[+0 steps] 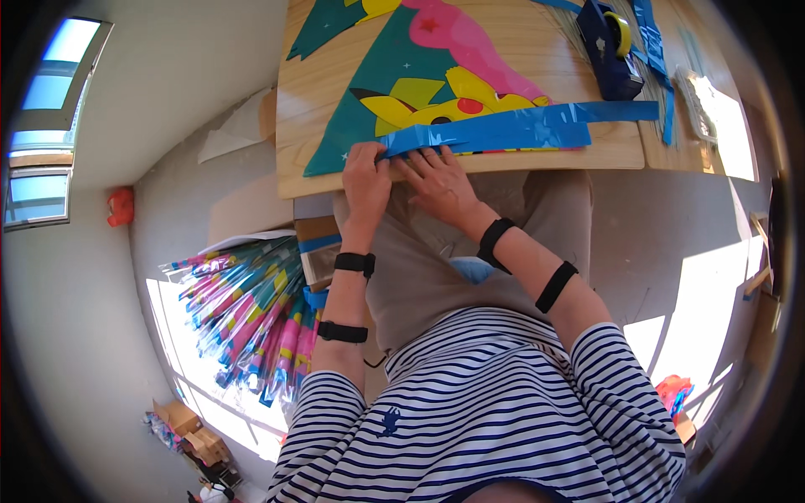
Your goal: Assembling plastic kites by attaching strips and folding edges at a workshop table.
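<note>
A teal, pink and yellow printed sheet (369, 113), triangular like a kite sail, lies on the table with a yellow cartoon face on it. Along its near edge runs a shiny, creased blue film strip (503, 131), its right end reaching past the sheet. My left hand (366, 186) is closed at the strip's left end, fingertips bent onto it; the thumb is partly hidden. Just beside it, my right hand (441, 186) rests with its fingers apart and laid on the strip's near edge, close to the table's front edge.
A dark blue tape dispenser (605, 63) with a yellow roll stands at the table's right, near loose blue strips (652, 50). Another printed sheet (331, 25) lies at the far left. Many rolled, film-wrapped pieces (251, 310) fan out beside a cardboard box (319, 251) on my left.
</note>
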